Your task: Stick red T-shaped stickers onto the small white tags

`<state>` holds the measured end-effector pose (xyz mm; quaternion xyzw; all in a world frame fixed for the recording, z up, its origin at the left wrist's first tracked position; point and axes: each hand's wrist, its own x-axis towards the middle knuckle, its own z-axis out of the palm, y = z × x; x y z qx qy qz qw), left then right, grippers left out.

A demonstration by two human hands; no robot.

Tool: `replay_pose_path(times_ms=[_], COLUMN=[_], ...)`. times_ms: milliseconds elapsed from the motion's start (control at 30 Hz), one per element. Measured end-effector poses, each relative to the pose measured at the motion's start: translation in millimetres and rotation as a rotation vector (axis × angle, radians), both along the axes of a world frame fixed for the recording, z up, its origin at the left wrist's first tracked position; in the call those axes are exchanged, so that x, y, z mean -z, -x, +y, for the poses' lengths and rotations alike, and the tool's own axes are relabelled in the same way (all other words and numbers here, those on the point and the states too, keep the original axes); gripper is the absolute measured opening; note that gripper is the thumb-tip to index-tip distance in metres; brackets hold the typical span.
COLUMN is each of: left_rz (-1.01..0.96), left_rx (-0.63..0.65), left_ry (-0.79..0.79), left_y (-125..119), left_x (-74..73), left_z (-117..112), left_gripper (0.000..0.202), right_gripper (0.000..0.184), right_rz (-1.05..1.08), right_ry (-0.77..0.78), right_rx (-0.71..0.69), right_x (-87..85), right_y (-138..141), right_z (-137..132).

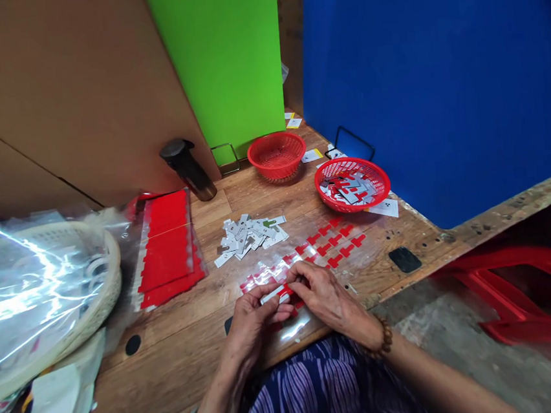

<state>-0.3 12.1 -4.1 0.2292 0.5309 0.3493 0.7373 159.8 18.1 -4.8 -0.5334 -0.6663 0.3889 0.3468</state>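
Observation:
My left hand (255,322) and my right hand (326,296) meet at the near edge of a wooden table (182,345). Together they pinch a small white strip with a red sticker (275,293) on it. Under and beyond the hands lies a clear sheet of red T-shaped stickers (330,243). A pile of small white and grey strips (249,235) lies further back. The fingers of both hands are closed on the piece.
Two red baskets stand at the back: an empty one (276,154) and one with finished pieces (352,183). Bagged red sticker sheets (167,249) lie left, beside a wicker basket in plastic (35,294). A dark bottle (189,169), cardboard, green and blue boards stand behind. Red stool (523,299) at right.

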Motion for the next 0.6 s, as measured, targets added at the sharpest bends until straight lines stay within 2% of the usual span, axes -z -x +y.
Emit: replay_pose_path(times_ms=[167, 400, 600], left_rz=[0.009, 0.005, 0.007], left_rx=[0.010, 0.054, 0.071], left_ry=[0.001, -0.020, -0.013], left_y=[0, 6, 9], left_x=[-1.3, 5.1, 3.2], left_z=[1, 0, 2], left_gripper=[0.034, 0.035, 0.037], right_gripper=[0.013, 0.015, 0.011], right_rz=[0.010, 0.023, 0.103], right_ry=[0.006, 0.048, 0.072], right_rx=[-0.015, -0.009, 0.034], right_x=[1.1, -5.8, 4.7], right_y=[0, 0, 7], right_z=[1, 0, 1])
